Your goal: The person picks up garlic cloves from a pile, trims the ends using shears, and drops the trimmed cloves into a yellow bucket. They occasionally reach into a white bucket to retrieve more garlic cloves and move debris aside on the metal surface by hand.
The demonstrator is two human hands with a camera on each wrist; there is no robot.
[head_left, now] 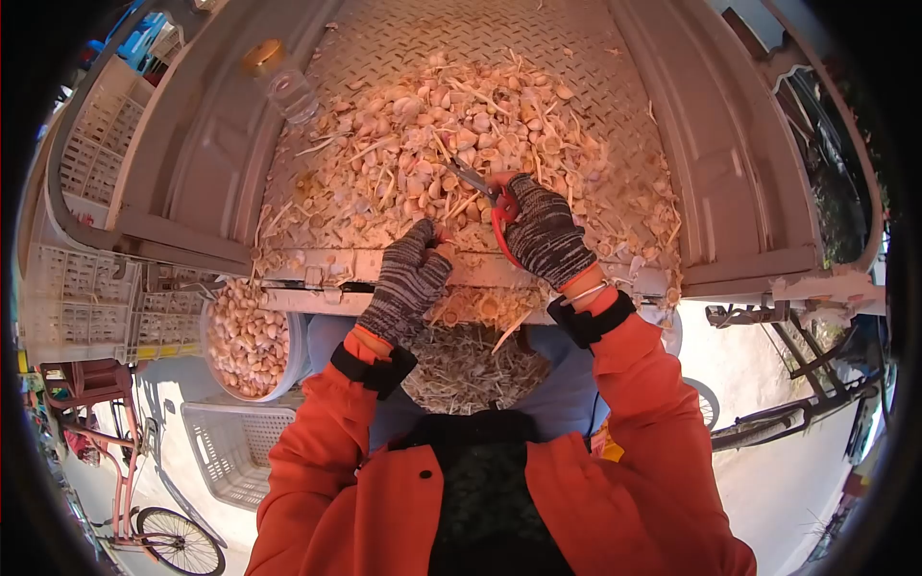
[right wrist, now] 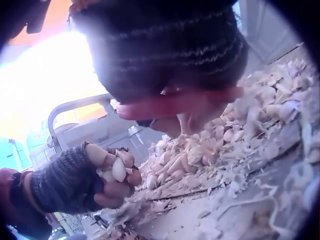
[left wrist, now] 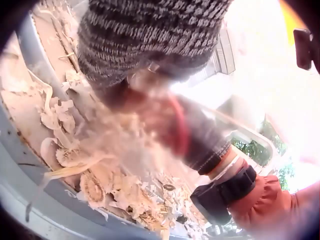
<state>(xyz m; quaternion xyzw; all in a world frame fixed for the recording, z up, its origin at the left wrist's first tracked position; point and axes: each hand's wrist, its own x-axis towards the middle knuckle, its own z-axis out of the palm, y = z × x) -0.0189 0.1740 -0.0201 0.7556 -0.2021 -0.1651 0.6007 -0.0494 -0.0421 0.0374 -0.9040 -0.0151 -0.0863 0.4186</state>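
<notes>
My right hand [head_left: 547, 232], in a striped grey knit glove with bare fingertips, holds red-handled scissors [head_left: 503, 216]. Their blades point up and left over the garlic heap [head_left: 471, 125]. Just left of them, my left hand [head_left: 405, 278], gloved the same way, is at the near edge of the truck bed. In the right wrist view its curled fingers grip garlic cloves [right wrist: 119, 169], with one pale clove showing between thumb and fingers. The red handle [right wrist: 175, 104] crosses under my right palm in that view. Motion blurs the right fingers in the left wrist view.
A jar with a gold lid [head_left: 265, 58] leans by the bed's left wall. Below the bed's edge stand a bucket of cloves [head_left: 248, 336] and a plastic crate [head_left: 216, 451]. Skins and stalks [head_left: 471, 365] lie between my legs. Bicycles flank both sides.
</notes>
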